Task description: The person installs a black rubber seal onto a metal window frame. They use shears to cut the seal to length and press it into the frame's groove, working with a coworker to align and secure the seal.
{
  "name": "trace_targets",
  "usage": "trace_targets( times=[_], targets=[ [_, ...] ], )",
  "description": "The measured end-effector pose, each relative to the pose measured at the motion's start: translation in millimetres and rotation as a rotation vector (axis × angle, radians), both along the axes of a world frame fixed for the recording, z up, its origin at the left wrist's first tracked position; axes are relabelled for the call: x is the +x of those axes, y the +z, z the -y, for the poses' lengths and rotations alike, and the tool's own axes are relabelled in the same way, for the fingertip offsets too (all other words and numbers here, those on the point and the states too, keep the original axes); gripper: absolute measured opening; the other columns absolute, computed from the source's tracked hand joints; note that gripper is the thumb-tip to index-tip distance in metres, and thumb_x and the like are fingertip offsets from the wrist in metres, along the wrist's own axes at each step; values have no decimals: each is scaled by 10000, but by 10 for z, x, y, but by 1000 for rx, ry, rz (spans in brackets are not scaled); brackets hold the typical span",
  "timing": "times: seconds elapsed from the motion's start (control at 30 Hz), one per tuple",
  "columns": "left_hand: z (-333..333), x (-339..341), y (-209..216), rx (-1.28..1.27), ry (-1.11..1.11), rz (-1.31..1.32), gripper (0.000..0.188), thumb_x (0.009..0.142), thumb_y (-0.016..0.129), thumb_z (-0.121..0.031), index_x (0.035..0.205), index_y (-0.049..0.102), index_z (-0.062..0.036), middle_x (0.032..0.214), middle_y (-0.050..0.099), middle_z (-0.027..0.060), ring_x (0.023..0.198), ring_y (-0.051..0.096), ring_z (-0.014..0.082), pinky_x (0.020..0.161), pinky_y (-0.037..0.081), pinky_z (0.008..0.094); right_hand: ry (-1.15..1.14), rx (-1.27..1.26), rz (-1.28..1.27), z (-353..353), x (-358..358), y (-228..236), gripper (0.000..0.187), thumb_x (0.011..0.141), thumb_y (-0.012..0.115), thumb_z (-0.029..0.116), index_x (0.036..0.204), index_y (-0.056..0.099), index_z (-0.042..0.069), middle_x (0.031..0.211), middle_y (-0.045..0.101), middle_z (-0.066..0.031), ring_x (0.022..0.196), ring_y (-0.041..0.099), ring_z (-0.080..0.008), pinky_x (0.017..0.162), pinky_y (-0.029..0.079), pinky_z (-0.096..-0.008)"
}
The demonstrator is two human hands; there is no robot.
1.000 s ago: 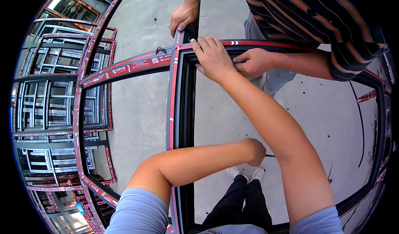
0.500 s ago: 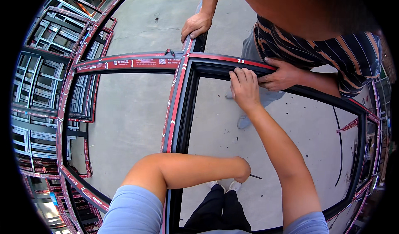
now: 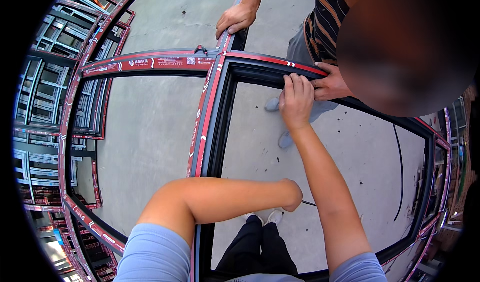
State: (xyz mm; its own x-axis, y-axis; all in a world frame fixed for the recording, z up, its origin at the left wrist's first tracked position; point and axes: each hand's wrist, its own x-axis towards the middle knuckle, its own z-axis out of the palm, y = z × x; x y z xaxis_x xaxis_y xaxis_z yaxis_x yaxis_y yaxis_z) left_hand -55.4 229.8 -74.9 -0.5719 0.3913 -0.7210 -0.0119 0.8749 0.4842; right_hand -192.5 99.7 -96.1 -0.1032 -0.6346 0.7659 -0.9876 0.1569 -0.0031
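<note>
A large window frame (image 3: 204, 132), dark grey with red protective film, spans the view. My right hand (image 3: 298, 99) is at the inner edge of the far bar of its right-hand opening, fingers bent over the black inner profile; whether anything is under the fingertips is hidden. My left forearm crosses over the middle bar, and my left hand (image 3: 291, 194) is closed low in the same opening. A thin dark rod-like thing (image 3: 309, 203) sticks out of it to the right; its kind is unclear. Beside my right hand, a co-worker's hand (image 3: 330, 84) grips the far bar.
The co-worker's other hand (image 3: 236, 18) rests on the bar farther up. A small dark clip-like item (image 3: 200, 50) sits on the cross bar. Stacked frames (image 3: 45, 94) stand at the left. A black strip (image 3: 399, 174) lies on the floor (image 3: 145, 132) among small dark scraps.
The view has shifted slightly, and the co-worker has leaned farther in at the right. My right hand stays at the far bar; the left still holds the thin dark thing.
</note>
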Motion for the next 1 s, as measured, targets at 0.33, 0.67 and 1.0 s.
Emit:
trace_targets(
  times=[0.33,0.67,1.0],
  targets=[
    [-17,7,-88,-1,-23,45,346,741,698,-71,1064,820,-66,1141,773,153,1072,739,343,836,588,490,-7,0,5,80,30,159,391,721,768,40,1094,653,56,1026,623,-85,1062,612,-290,938,488,-435],
    [18,-11,-9,8,-41,22,315,781,691,-118,1063,819,-60,1115,775,168,1049,740,351,827,585,490,65,9,139,-97,73,75,235,722,793,41,931,689,67,1021,631,-72,1113,596,-299,903,498,-437],
    [72,-17,-36,-4,43,15,312,811,692,-155,1078,808,-41,1117,772,180,1052,734,377,845,587,491,-118,66,53,-660,-804,446,732,794,861,334,1421,587,74,1414,585,-137,1340,502,-368,1119,377,-510]
  ],
)
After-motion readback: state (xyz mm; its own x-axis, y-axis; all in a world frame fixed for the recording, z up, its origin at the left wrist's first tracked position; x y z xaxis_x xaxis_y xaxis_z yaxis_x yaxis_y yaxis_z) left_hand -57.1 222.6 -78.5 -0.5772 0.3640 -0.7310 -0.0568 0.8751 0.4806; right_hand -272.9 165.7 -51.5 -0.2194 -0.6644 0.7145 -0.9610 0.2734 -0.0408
